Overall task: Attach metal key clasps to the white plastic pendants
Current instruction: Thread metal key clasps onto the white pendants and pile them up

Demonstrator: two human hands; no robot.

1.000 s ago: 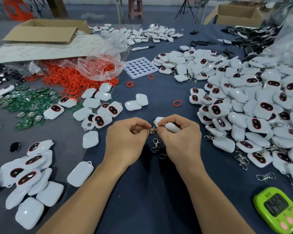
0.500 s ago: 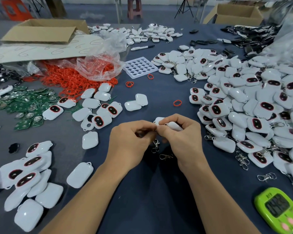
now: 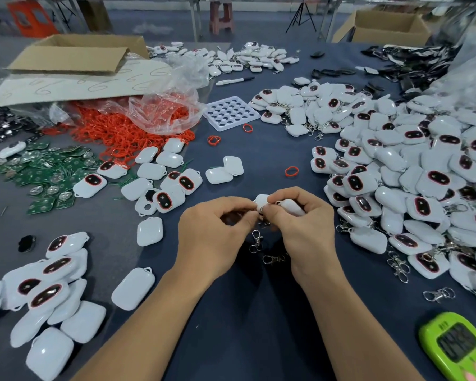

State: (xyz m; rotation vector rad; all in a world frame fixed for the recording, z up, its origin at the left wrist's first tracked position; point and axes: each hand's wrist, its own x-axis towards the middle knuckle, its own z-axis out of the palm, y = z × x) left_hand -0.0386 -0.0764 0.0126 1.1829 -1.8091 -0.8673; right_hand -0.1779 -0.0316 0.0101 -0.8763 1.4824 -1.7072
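A dark blue cloth-covered table [image 3: 272, 149] fills the view, and its largest load is the heap of white plastic pendants [image 3: 412, 171] along the right side, many face up with a dark oval window ringed in red, several with metal clasps already hanging from them. At the far left lies an open cardboard box [image 3: 74, 55], and in front of it a flat cardboard sheet [image 3: 74, 85] bearing hand-drawn loops that read like a row of 6s. Below that, a clear plastic bag [image 3: 162, 111] spills orange-red rings [image 3: 105, 130], with green circuit boards [image 3: 44, 171] beside them. A smaller cluster of pendants [image 3: 44, 284] sits at the near left. A white tray [image 3: 231, 113] with round holes lies mid-table. A lime-green timer [image 3: 459, 350] sits at the near right, its digits too blurred to read. At the centre, the right hand [image 3: 305, 226] curls its fingers round one white pendant [image 3: 289, 206], raised just above the cloth. The left hand [image 3: 215, 235] meets it, thumb and forefinger pinching the top of a metal clasp [image 3: 256, 237] at the pendant's corner, with the rest of the clasp dangling between the wrists. A loose clasp [image 3: 272, 259] lies on the cloth just beneath.
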